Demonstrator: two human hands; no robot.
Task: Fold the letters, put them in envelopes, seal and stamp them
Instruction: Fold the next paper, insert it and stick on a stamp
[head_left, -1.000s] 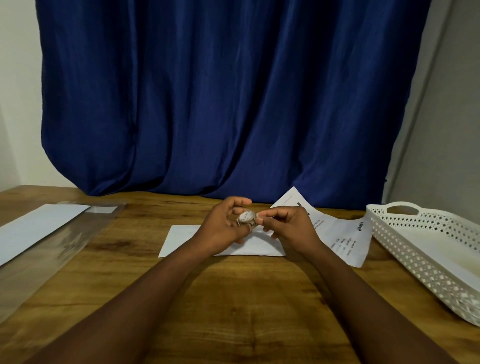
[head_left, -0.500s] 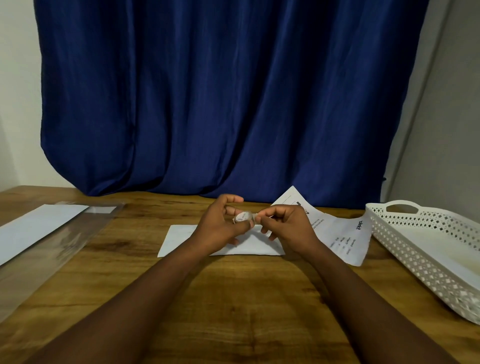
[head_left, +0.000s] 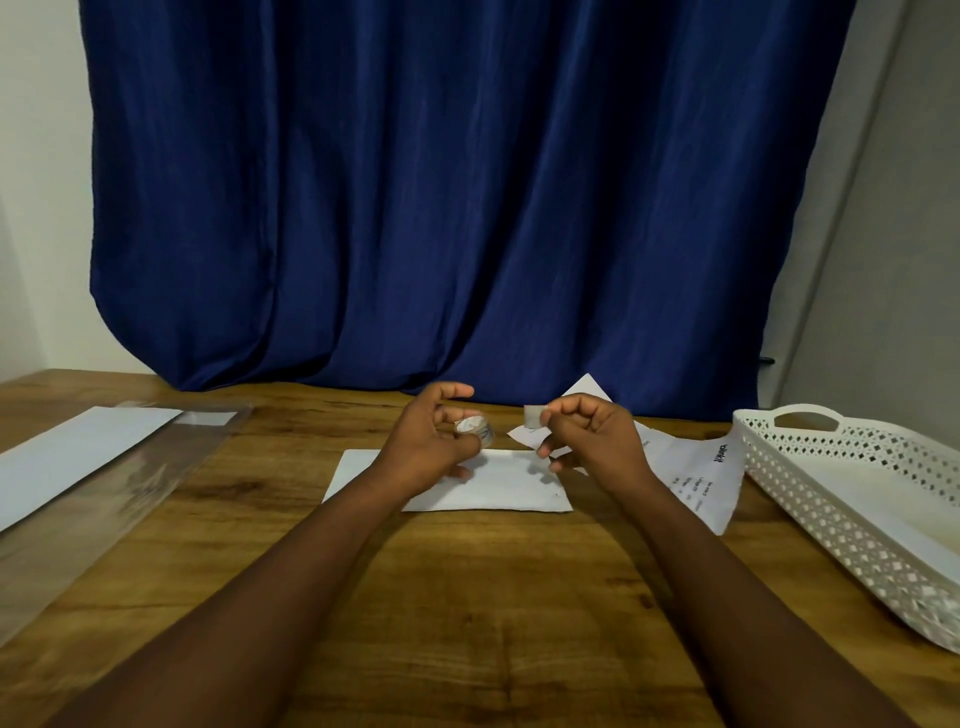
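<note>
Now that I have torn a little piece of tape (head_left: 533, 416) off the roll (head_left: 474, 429) — my left hand (head_left: 426, 452) grips the roll, my right hand (head_left: 592, 441) pinches the piece — I can seal the envelope (head_left: 498, 486) lying just under both hands.

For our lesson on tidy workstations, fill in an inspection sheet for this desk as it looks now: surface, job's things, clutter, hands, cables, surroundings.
Surface: wooden table, grain visible.
Job's things: white envelope flat under the hands; tape roll; cut tape piece; printed letter lying behind and right of the envelope.
Clutter: clear plastic sleeve holding white paper at left; white perforated tray at right.
Hands: left hand holds the tape roll; right hand pinches the cut tape piece; both above the envelope.
Cables: nothing seen.
Surroundings: dark blue curtain behind the table, pale walls either side.
</note>
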